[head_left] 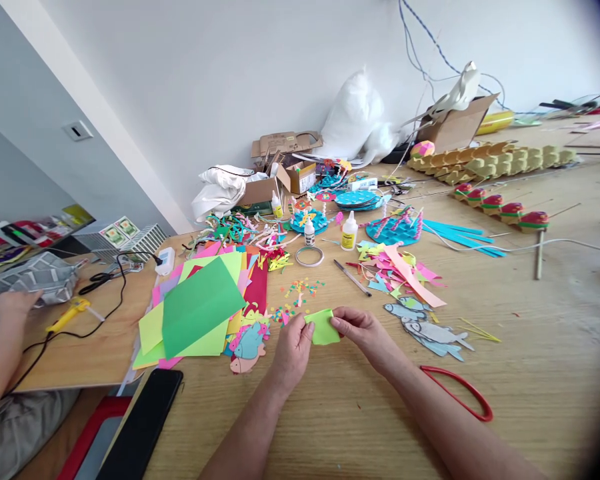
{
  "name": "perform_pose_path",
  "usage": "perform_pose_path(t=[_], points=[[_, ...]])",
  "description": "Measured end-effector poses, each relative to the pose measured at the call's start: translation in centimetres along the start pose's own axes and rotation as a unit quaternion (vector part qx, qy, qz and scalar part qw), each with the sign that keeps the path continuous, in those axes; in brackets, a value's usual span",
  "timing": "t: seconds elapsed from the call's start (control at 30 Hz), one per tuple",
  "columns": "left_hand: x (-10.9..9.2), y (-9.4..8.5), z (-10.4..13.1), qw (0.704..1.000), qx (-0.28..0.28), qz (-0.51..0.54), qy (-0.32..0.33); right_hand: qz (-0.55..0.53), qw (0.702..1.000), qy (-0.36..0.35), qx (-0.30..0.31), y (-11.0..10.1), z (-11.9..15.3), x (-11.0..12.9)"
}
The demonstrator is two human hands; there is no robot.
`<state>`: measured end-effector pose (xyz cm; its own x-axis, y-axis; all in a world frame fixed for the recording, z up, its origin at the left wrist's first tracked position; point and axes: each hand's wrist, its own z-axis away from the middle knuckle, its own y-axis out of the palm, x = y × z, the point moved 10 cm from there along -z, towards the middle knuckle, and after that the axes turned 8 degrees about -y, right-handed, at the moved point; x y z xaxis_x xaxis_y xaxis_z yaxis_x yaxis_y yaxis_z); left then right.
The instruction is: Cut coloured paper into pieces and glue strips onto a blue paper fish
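A small piece of lime-green paper (pixel 323 328) is held up between my two hands over the wooden table. My left hand (pixel 294 347) pinches its left edge with the thumb in front. The right edge is gripped by my right hand (pixel 363 335) between thumb and fingers. Just beyond lies scattered paper confetti (pixel 300 293). Fish-shaped paper cutouts (pixel 250 347) lie left of my left hand, and grey-blue fish cutouts (pixel 433 330) lie right of my right hand. A red curved handle (pixel 460 390) shows beside my right forearm, which hides the rest of it.
Stacked coloured paper (pixel 200 307) is at the left, with a black phone (pixel 143 423) nearer. Glue bottles (pixel 349 232), a tape roll (pixel 309 256), a pen (pixel 353 278) and paper scraps (pixel 405 267) lie ahead. Egg cartons (pixel 520 163) stand back right. Another person's hand (pixel 15 303) is far left.
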<state>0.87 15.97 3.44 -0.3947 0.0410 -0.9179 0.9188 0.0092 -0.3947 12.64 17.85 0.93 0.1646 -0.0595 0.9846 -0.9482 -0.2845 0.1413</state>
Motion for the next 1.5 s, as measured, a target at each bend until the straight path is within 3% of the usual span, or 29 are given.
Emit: perform_pose_path(t=[0.37, 0.6, 1.07, 1.23, 1.5], points=[[1.1, 0.6, -0.2, 0.999, 0.013, -0.025, -0.021, -0.014, 1.0, -0.005, -0.019, -0.1, 0.0, -0.3], [0.9, 1.1, 0.0, 0.999, 0.041, -0.006, -0.009, -0.01, 0.999, -0.013, -0.031, -0.4, 0.1, -0.6], [0.2, 1.2, 0.2, 0.994, 0.031, -0.091, 0.042, 0.037, 0.998, -0.033, -0.031, -1.0, -0.1, -0.3], [0.2, 0.5, 0.0, 0.997, 0.006, -0.073, 0.033, 0.078, 0.996, -0.037, 0.011, -0.1, -0.2, -0.7], [1.5, 0.7, -0.4, 0.999, 0.019, 0.025, -0.03, 0.13, 0.99, -0.051, 0.025, 0.1, -0.4, -0.7]])
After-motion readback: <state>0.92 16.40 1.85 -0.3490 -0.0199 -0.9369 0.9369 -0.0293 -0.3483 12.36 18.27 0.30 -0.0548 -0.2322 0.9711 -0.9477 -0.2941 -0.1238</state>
